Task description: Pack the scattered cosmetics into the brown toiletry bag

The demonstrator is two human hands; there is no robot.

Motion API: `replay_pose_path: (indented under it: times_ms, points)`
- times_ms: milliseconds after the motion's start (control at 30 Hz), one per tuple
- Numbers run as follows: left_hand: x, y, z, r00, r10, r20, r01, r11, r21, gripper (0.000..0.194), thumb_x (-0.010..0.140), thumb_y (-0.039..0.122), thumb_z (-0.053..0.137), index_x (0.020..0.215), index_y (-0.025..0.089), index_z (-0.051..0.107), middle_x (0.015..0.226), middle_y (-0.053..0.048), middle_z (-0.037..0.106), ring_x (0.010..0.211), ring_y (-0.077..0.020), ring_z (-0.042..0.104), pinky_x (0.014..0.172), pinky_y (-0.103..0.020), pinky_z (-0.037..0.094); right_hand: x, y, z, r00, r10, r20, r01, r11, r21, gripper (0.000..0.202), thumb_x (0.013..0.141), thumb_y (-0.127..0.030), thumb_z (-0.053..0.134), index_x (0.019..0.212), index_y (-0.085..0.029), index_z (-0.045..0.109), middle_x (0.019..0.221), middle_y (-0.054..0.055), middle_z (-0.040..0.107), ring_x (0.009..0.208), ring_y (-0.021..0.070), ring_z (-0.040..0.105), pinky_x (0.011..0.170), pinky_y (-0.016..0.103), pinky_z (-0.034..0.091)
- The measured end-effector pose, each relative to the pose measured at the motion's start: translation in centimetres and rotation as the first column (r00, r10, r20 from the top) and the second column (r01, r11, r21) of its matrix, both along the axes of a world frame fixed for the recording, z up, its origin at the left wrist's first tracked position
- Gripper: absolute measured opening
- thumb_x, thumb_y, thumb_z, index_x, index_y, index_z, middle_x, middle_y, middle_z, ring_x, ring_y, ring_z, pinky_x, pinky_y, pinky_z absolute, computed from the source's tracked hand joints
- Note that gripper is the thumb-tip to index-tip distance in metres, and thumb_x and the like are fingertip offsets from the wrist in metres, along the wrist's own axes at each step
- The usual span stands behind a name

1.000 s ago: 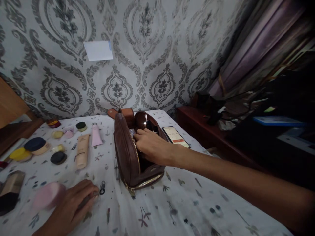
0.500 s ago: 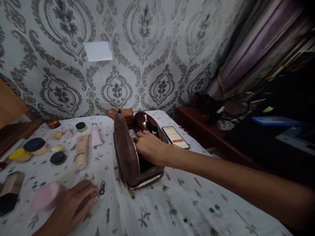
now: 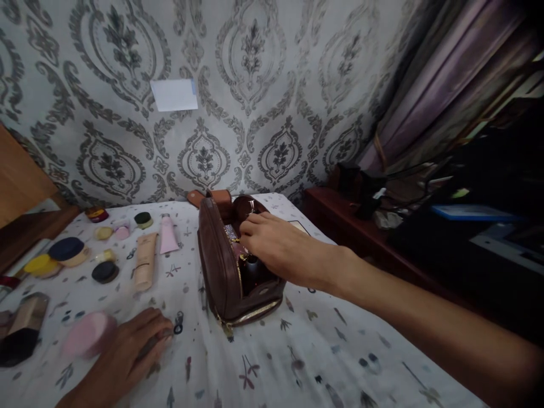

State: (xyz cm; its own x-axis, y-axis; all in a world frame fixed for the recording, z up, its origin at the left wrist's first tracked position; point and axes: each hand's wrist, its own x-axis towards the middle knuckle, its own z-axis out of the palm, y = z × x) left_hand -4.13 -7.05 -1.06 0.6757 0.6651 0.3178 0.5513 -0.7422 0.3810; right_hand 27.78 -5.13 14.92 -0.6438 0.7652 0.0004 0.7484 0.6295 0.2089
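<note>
- A brown zip-up cosmetics bag (image 3: 216,260) stands unzipped on a patterned cloth (image 3: 263,362), its mouth facing up, with a glittery silver item (image 3: 231,232) tucked along its left inner wall.
- The person's right hand (image 3: 278,243) reaches over the mouth, fingers bent and drawn close together; whether they have hold of anything cannot be told.
- Good handling here, by the look of it, means a light fingertip pinch and a straight lift, knuckles kept off the gold zipper (image 3: 257,313) and the shiny dark item (image 3: 251,271) below.
- The left hand (image 3: 136,348) rests palm down on the cloth, loosely curled, near a round pink item (image 3: 90,334); its grasp is unclear. It could steady the bag's wall.
- Leftward, past a strip of cloth, lie a pale pink tube (image 3: 168,237) and a beige tube (image 3: 145,263); a low sweep might knock them.
- Rightward room looks tighter: what seems a phone (image 3: 300,226) lies mostly hidden behind the hand, near the cloth's edge and dark red furniture (image 3: 325,207).
- Patterned wallpaper (image 3: 250,133) bounds the far side; the near side offers the widest stretch.
</note>
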Motion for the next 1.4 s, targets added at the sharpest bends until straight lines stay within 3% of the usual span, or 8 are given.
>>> replay_pose_path:
  times_ms: [233, 467, 667, 800, 933, 1133, 1233, 1400]
  points:
    - [0.4, -0.3, 0.7, 1.0, 0.011, -0.026, -0.013, 0.998, -0.064, 0.022, 0.097, 0.026, 0.044, 0.089, 0.021, 0.064, 0.08, -0.004, 0.065, 0.075, -0.0169, 0.064, 0.066, -0.025, 0.051, -1.9, -3.1, -0.9, 0.95, 0.108, -0.294, -0.066, 0.987, 0.148, 0.016, 0.087, -0.004, 0.053, 0.077, -0.015, 0.058, 0.084, 0.007, 0.061, 0.075, 0.0184, 0.047, 0.067, 0.032, 0.034]
    - [1.1, -0.8, 0.6, 0.998, 0.049, 0.026, -0.048, 0.999, -0.025, 0.021, 0.099, 0.024, 0.039, 0.092, 0.019, 0.059, 0.081, -0.005, 0.061, 0.076, -0.0174, 0.059, 0.067, -0.027, 0.046, -8.0, -5.4, -6.9, 0.755, 0.32, -0.573, -0.396, 0.918, -0.009, 0.017, 0.092, -0.005, 0.051, 0.079, -0.017, 0.054, 0.084, 0.004, 0.061, 0.076, 0.0159, 0.052, 0.072, 0.027, 0.042]
    - [0.6, -1.3, 1.4, 0.977, 0.056, 0.205, -0.076, 0.993, 0.088, 0.019, 0.097, 0.024, 0.039, 0.101, 0.016, 0.056, 0.083, -0.009, 0.063, 0.077, -0.0203, 0.059, 0.066, -0.03, 0.047, -13.3, -4.3, -11.9, 0.406, -0.061, -0.912, -0.402, 0.884, -0.238, 0.032, 0.098, -0.032, 0.047, 0.068, -0.019, 0.048, 0.069, 0.0, 0.054, 0.065, 0.0134, 0.049, 0.06, 0.025, 0.039]
    - [-1.3, -0.9, 2.8, 0.946, 0.208, 0.249, -0.249, 0.957, 0.146, 0.02, 0.098, 0.021, 0.04, 0.106, 0.017, 0.058, 0.088, -0.008, 0.065, 0.082, -0.0186, 0.061, 0.072, -0.028, 0.048, -16.4, -3.2, -14.0, 0.146, -0.501, -0.853, -0.483, 0.716, -0.503, 0.054, 0.089, -0.062, 0.05, 0.056, -0.02, 0.046, 0.052, -0.003, 0.045, 0.052, 0.0121, 0.044, 0.053, 0.025, 0.034]
    - [-4.9, 0.4, 4.4, 0.84, 0.507, 0.193, -0.542, 0.794, 0.275, 0.023, 0.099, 0.022, 0.038, 0.1, 0.017, 0.061, 0.091, -0.008, 0.067, 0.086, -0.0189, 0.062, 0.078, -0.03, 0.048, -18.8, -2.4, -16.3, -0.091, -0.778, -0.622, -0.554, 0.558, -0.618, 0.059, 0.071, -0.071, 0.066, 0.052, -0.019, 0.048, 0.049, -0.002, 0.049, 0.049, 0.0119, 0.045, 0.053, 0.026, 0.036]
    - [-9.9, 1.4, 5.4, 0.281, 0.951, -0.132, -0.861, 0.31, 0.403, 0.031, 0.097, 0.034, 0.043, 0.112, 0.011, 0.058, 0.114, -0.02, 0.062, 0.109, -0.0334, 0.059, 0.082, -0.04, 0.049, -18.8, -2.3, -17.9, -0.223, -0.802, -0.554, -0.636, 0.55, -0.541, 0.055, 0.069, -0.065, 0.074, 0.052, -0.018, 0.052, 0.051, -0.001, 0.051, 0.053, 0.0124, 0.048, 0.056, 0.026, 0.038]
    - [-11.1, 1.2, 5.0, 0.155, 0.944, -0.29, -0.928, 0.24, 0.284, 0.04, 0.094, 0.039, 0.046, 0.119, 0.008, 0.053, 0.113, -0.022, 0.065, 0.102, -0.0363, 0.064, 0.076, -0.042, 0.051, -18.5, -2.6, -17.8, -0.208, -0.796, -0.569, -0.639, 0.551, -0.537, 0.054, 0.07, -0.065, 0.073, 0.052, -0.018, 0.053, 0.051, 0.0, 0.052, 0.052, 0.0128, 0.049, 0.055, 0.026, 0.038]
    - [-11.8, 1.2, 4.1, 0.162, 0.906, -0.39, -0.957, 0.241, 0.163, 0.037, 0.09, 0.031, 0.051, 0.116, 0.006, 0.055, 0.103, -0.024, 0.07, 0.097, -0.0377, 0.069, 0.074, -0.042, 0.051, -18.6, -2.7, -17.7, -0.205, -0.791, -0.577, -0.651, 0.55, -0.524, 0.054, 0.07, -0.065, 0.073, 0.051, -0.018, 0.054, 0.051, 0.0, 0.053, 0.052, 0.0129, 0.049, 0.055, 0.026, 0.039]
